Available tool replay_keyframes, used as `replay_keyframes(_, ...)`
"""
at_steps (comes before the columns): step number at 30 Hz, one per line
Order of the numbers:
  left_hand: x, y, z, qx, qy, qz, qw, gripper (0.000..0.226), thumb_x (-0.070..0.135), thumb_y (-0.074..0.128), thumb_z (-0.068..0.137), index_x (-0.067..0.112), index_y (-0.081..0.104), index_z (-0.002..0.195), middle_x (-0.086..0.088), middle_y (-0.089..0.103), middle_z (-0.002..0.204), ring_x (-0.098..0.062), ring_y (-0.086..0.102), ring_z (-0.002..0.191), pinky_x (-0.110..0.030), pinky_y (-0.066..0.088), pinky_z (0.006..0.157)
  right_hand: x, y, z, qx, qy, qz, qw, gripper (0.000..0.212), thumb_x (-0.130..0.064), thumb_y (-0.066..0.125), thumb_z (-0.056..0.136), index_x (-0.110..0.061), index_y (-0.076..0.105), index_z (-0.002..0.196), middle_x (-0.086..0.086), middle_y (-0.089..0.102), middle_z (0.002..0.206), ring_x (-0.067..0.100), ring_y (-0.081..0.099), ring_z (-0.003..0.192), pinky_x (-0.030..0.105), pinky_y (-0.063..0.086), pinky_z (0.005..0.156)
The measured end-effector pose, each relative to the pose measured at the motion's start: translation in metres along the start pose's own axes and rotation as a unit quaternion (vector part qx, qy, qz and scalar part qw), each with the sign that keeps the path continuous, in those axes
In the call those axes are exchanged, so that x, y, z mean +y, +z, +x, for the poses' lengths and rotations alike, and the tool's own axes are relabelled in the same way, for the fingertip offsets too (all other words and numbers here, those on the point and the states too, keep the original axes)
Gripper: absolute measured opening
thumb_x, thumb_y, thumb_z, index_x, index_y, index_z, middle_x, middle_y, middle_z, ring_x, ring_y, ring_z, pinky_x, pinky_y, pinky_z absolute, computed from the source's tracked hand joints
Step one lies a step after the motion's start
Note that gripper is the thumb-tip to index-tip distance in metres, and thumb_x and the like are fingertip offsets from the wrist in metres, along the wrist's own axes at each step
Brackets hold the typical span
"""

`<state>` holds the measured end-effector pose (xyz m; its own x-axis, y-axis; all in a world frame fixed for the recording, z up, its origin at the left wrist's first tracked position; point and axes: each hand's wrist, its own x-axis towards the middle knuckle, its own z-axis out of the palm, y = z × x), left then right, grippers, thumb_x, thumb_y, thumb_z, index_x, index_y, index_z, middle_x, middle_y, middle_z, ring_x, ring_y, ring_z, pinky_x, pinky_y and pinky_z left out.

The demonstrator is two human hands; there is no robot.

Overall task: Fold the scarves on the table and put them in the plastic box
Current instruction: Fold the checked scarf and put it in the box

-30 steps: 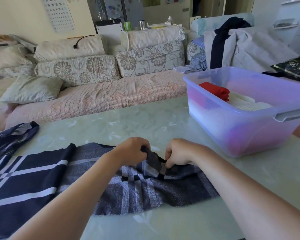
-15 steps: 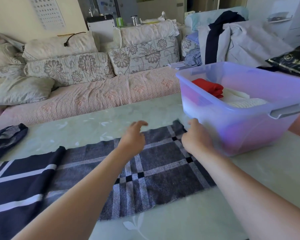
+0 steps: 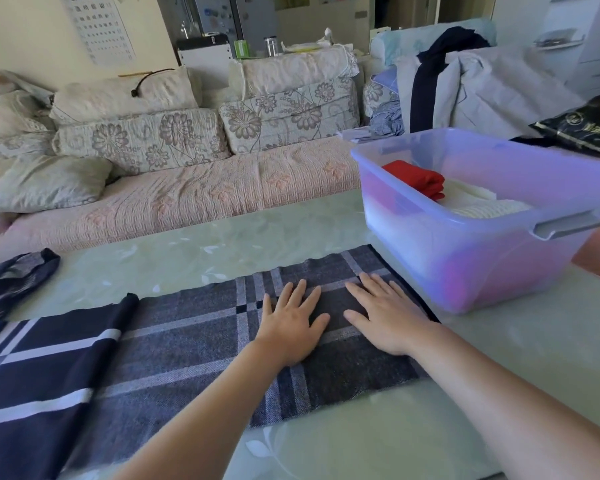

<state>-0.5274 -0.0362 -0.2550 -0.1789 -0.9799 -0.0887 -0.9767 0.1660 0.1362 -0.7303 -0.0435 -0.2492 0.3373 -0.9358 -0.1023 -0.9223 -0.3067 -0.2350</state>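
Note:
A grey plaid scarf [image 3: 194, 348] lies spread flat across the table [image 3: 499, 368], its right end reaching the plastic box [image 3: 492, 261]. My left hand [image 3: 291, 323] and my right hand [image 3: 385, 317] lie side by side, flat and palm down, pressing on the scarf's right part with fingers spread. A dark navy scarf with white stripes [image 3: 32, 375] overlaps its left end. Another dark cloth [image 3: 11, 278] is bunched at the far left. The translucent purple box holds a folded red scarf [image 3: 420, 180] and a folded white one [image 3: 485, 206].
A sofa with floral cushions [image 3: 187, 188] runs along the table's far edge. Clothes are piled on a chair [image 3: 482, 84] behind the box, and a black bag [image 3: 582, 126] lies at the far right. Bare tabletop shows in front of the scarf and right of it.
One second ago both hands pinched a bunched fold of the grey scarf. They pushed it out toward the box, let go, and now press flat on the spread cloth.

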Motion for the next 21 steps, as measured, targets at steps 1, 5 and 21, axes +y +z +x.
replay_keyframes(1,0.0,0.0,0.001,-0.007,-0.001,0.001,1.0,0.062,0.061,0.021,0.099,0.039,0.007,0.155,0.008,-0.002,0.164,-0.017,-0.007,0.15,-0.052,-0.005,0.12,0.002,-0.001,-0.001,0.015,-0.002,0.014,1.0,0.063,-0.053,0.029,0.104,-0.03,0.012,0.16,-0.001,-0.002,0.168,0.016,-0.004,0.154,0.037,0.001,0.125)
replay_keyframes(5,0.014,-0.016,0.02,0.032,0.028,-0.004,0.999,0.052,0.05,0.031,0.101,0.033,0.028,0.151,0.003,0.025,0.159,-0.022,0.021,0.145,-0.046,0.02,0.118,0.015,-0.009,-0.007,0.091,0.022,0.013,0.996,0.05,-0.039,0.043,0.102,-0.026,0.041,0.15,-0.003,0.034,0.159,0.018,0.03,0.146,0.037,0.026,0.118)
replay_keyframes(21,0.096,-0.04,0.111,0.015,0.211,0.17,0.963,0.049,0.001,0.059,0.086,0.03,0.057,0.125,-0.001,0.048,0.116,-0.024,0.058,0.102,-0.037,0.044,0.066,0.011,-0.019,-0.023,0.142,0.125,0.092,0.978,0.043,-0.002,0.062,0.081,-0.009,0.049,0.122,0.015,0.045,0.123,0.033,0.046,0.114,0.039,0.044,0.089)
